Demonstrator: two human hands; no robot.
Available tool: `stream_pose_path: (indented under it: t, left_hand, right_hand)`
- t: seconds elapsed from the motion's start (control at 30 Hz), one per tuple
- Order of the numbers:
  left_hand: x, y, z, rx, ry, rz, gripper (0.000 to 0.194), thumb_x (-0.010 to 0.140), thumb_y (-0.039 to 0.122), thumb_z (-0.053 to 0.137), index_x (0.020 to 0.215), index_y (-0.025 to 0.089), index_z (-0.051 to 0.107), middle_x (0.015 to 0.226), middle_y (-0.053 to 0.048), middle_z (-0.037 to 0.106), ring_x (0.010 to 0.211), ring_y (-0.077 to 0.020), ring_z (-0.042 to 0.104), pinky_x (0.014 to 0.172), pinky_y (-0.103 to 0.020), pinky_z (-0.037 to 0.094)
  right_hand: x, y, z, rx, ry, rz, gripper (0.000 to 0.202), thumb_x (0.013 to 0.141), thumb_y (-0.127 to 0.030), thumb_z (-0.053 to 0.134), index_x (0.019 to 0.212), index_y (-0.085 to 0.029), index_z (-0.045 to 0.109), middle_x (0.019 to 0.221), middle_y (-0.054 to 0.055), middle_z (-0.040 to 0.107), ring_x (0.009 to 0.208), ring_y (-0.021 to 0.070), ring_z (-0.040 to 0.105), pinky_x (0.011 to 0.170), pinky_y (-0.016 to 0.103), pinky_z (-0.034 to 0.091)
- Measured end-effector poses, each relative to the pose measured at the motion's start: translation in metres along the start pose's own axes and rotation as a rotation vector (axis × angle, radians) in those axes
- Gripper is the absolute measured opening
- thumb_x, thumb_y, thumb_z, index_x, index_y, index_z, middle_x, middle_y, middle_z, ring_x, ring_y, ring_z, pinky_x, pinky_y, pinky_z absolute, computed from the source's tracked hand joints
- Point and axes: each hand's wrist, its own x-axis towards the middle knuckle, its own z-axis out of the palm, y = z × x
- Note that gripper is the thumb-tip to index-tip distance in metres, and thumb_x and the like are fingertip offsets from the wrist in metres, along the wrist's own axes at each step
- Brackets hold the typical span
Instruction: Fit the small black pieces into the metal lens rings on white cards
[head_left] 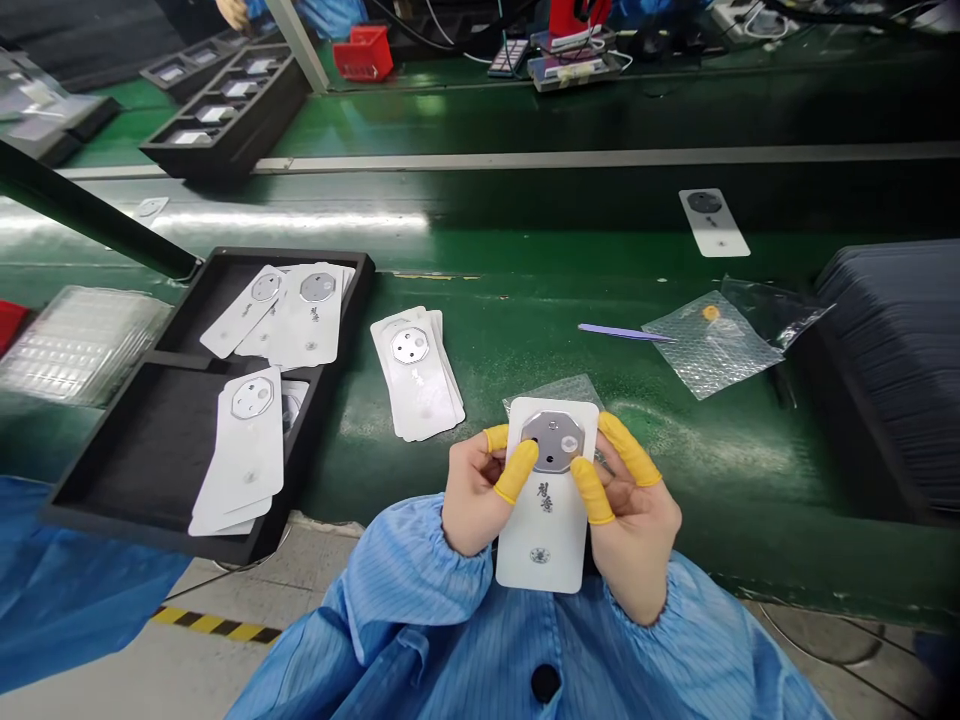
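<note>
The green desk bears the whole arrangement. At the person's left lies a black two-compartment tray; at the right, a stack of dark sheets, its edges aligned, presumably to save room. White cards are fanned in the tray's far compartment and over the near one, perhaps so that each can be lifted singly. A looser pile lies on the desk just beside the tray, likely for easy reach.

The left hand and right hand hold one upright card close to the body, fingers clamped on its opposite sides. Both thumbs press its face beside the grey octagonal plate, with other fingers behind, a grip that seems to steady the plate and keep its printed side in view.

A bubble-wrap sheet lies beyond the right hand. Purple tweezers point their tip toward it, probably within easy reach; a small orange-yellow piece shows at the sheet.
</note>
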Motion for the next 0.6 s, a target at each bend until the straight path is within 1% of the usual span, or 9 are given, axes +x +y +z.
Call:
stream_pose_path:
  t: [0.1, 0.2, 0.3, 0.4, 0.5, 0.57, 0.6]
  left_hand:
    - [0.002, 0.002, -0.001, 0.052, 0.031, 0.025, 0.023, 0.075, 0.034, 0.074, 0.074, 0.011, 0.075, 0.063, -0.007, 0.073, 0.052, -0.0143, 0.063, 0.047, -0.020, 0.049]
    - [0.003, 0.006, -0.001, 0.046, 0.014, 0.012, 0.024, 0.074, 0.031, 0.074, 0.063, 0.010, 0.073, 0.054, -0.005, 0.069, 0.045, -0.0111, 0.058, 0.042, -0.017, 0.045]
    - [0.001, 0.008, 0.000, 0.015, -0.013, -0.016, 0.024, 0.075, 0.030, 0.073, 0.061, 0.011, 0.072, 0.054, -0.005, 0.068, 0.044, -0.0105, 0.058, 0.041, -0.016, 0.044]
    - [0.002, 0.005, -0.002, -0.001, -0.020, -0.063, 0.024, 0.074, 0.030, 0.075, 0.060, 0.011, 0.071, 0.055, -0.005, 0.069, 0.045, -0.0111, 0.060, 0.042, -0.016, 0.045]
    - [0.009, -0.002, -0.008, -0.011, -0.057, -0.187, 0.024, 0.072, 0.034, 0.076, 0.067, 0.010, 0.073, 0.057, -0.007, 0.071, 0.046, -0.0140, 0.062, 0.045, -0.020, 0.049]
    - [0.017, -0.004, -0.012, -0.032, -0.098, -0.276, 0.026, 0.071, 0.036, 0.077, 0.076, 0.011, 0.074, 0.060, -0.008, 0.072, 0.047, -0.0158, 0.064, 0.047, -0.023, 0.052]
    - [0.022, -0.004, -0.014, -0.045, -0.107, -0.305, 0.027, 0.071, 0.037, 0.078, 0.079, 0.012, 0.074, 0.062, -0.008, 0.073, 0.048, -0.0163, 0.065, 0.048, -0.024, 0.053]
  right_hand:
    - [-0.003, 0.000, 0.002, 0.003, -0.001, -0.014, 0.043, 0.083, -0.011, 0.062, 0.123, -0.025, 0.059, 0.114, 0.006, 0.069, 0.103, 0.0236, 0.068, 0.075, 0.032, 0.064]
    - [-0.005, 0.001, 0.002, 0.025, -0.007, 0.005, 0.042, 0.083, -0.012, 0.063, 0.123, -0.025, 0.059, 0.113, 0.006, 0.070, 0.102, 0.0230, 0.068, 0.078, 0.033, 0.064]
    - [-0.007, 0.001, 0.003, 0.061, 0.024, 0.089, 0.039, 0.082, -0.014, 0.066, 0.120, -0.024, 0.061, 0.113, 0.006, 0.070, 0.101, 0.0226, 0.069, 0.082, 0.034, 0.062]
    - [-0.012, 0.002, 0.003, 0.135, 0.043, 0.215, 0.038, 0.083, -0.018, 0.066, 0.119, -0.025, 0.060, 0.111, 0.006, 0.071, 0.096, 0.0225, 0.070, 0.079, 0.035, 0.063]
    - [-0.015, 0.005, -0.001, 0.199, -0.025, 0.289, 0.039, 0.085, -0.023, 0.064, 0.123, -0.026, 0.055, 0.118, 0.007, 0.067, 0.096, 0.0225, 0.070, 0.076, 0.035, 0.064]
    - [-0.006, 0.008, -0.009, 0.163, -0.116, 0.263, 0.038, 0.086, -0.027, 0.063, 0.123, -0.027, 0.053, 0.122, 0.008, 0.065, 0.101, 0.0220, 0.068, 0.082, 0.036, 0.061]
    - [0.004, 0.010, -0.015, 0.106, -0.176, 0.234, 0.039, 0.087, -0.029, 0.062, 0.124, -0.027, 0.052, 0.122, 0.008, 0.065, 0.105, 0.0215, 0.067, 0.087, 0.037, 0.059]
